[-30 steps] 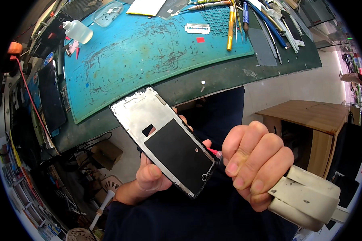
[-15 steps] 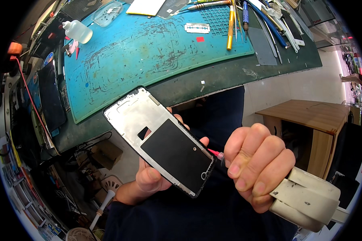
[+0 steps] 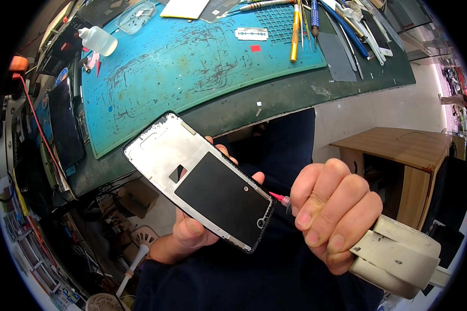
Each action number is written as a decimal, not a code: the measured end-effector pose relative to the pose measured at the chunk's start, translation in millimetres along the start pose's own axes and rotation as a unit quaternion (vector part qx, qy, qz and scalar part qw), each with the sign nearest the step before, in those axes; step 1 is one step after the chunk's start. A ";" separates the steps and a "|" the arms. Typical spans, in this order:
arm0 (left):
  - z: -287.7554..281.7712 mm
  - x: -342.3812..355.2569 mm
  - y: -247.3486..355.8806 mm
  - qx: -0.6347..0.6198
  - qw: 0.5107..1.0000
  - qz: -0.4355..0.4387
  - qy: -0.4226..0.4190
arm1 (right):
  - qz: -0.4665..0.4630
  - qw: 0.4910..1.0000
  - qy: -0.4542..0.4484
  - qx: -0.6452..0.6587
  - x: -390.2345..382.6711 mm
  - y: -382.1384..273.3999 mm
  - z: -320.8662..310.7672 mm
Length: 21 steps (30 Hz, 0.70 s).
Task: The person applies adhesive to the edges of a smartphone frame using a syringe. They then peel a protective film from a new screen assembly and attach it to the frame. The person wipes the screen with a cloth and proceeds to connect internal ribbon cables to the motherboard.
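My left hand (image 3: 189,230) holds a phone mid-frame (image 3: 153,150) tilted over my lap, silver side up with a black panel (image 3: 215,199) and a small cutout, its fingers round the edges. My right hand (image 3: 334,212) is wrapped round a cream-coloured device (image 3: 394,254), perhaps a dispenser, with a syringe mostly hidden in the grip. The syringe's pink needle tip (image 3: 276,196) is at the lower right edge of the frame; I cannot tell whether it touches.
A blue mat (image 3: 192,72) lies on a dark bench (image 3: 233,119) with a white bottle (image 3: 97,41), a razor blade (image 3: 251,33), tweezers and screwdrivers (image 3: 314,23). A wooden cabinet (image 3: 389,140) stands at the right. A cable (image 3: 31,103) and phone (image 3: 67,124) are at the left.
The phone frame in my left hand has shifted leftward, and its top end most of all. My right hand has moved very slightly right, with the device still in it.
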<state>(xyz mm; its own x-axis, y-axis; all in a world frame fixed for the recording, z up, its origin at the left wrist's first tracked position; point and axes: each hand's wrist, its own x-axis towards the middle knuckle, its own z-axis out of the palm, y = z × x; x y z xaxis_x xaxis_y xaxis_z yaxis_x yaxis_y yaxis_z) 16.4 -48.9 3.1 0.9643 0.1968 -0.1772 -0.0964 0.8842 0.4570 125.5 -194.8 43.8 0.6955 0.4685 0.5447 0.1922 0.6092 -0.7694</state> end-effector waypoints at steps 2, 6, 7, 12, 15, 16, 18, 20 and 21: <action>0.8 -0.5 -0.5 -0.006 1.000 -0.001 0.001 | 0.000 1.000 0.000 0.000 0.0 -0.3 -0.3; 0.7 -2.0 -0.8 -0.008 1.000 0.002 0.002 | -0.002 1.000 -0.003 0.001 0.3 0.2 -1.5; 0.2 -2.6 -1.1 -0.006 1.000 0.004 0.000 | -0.001 1.000 -0.003 0.000 0.3 0.1 -1.9; -1.8 -2.6 -0.7 0.006 1.000 0.007 -0.006 | -0.004 0.998 0.062 0.016 1.9 -1.3 4.2; -2.1 -2.4 -0.8 0.014 1.000 0.011 -0.009 | -0.002 0.998 0.061 0.017 2.0 -0.9 4.2; -1.7 -2.3 -0.5 0.019 1.000 0.012 -0.010 | 0.000 0.998 0.060 0.016 2.1 -1.0 4.0; -1.0 -2.3 -0.2 0.024 1.000 0.014 -0.007 | 0.002 0.998 0.059 0.013 1.8 -0.7 3.9; 1.0 -3.1 -0.8 0.025 1.000 0.016 0.001 | 0.004 0.998 0.056 0.014 1.6 -0.5 3.5; 1.7 -3.1 -0.1 0.030 0.999 0.015 0.002 | 0.004 0.998 0.054 0.015 1.7 -0.4 2.9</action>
<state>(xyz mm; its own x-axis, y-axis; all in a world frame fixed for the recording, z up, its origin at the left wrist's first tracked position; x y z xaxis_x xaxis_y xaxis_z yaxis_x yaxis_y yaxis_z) 13.8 -50.3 5.1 0.9600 0.2247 -0.1670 -0.1097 0.8507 0.5140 124.5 -192.4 46.0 0.7681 0.4031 0.4975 0.1657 0.6253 -0.7626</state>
